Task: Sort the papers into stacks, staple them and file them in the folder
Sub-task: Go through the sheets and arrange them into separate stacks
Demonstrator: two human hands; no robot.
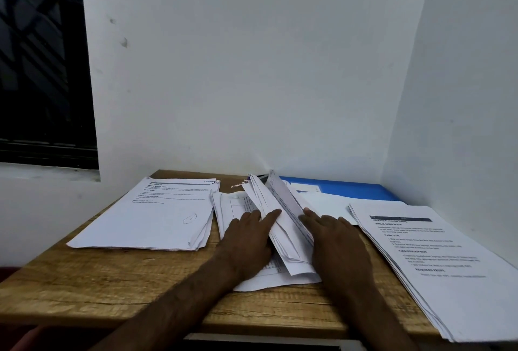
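Both hands lie flat with straight fingers, left hand (249, 241) and right hand (333, 241) pressing a tilted sheaf (280, 210) between them, gripping nothing. Sorted stacks flank them: left stack (157, 216), right stack (437, 261). The blue folder (350, 189) lies beyond the right hand. This looks like sorting; next, likely squaring the sheaf and choosing its stack.

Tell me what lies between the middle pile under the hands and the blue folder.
Loose white sheets lie over the blue folder's near edge, directly behind the middle pile under the left hand and right hand. Nothing else visibly stands between pile and folder.
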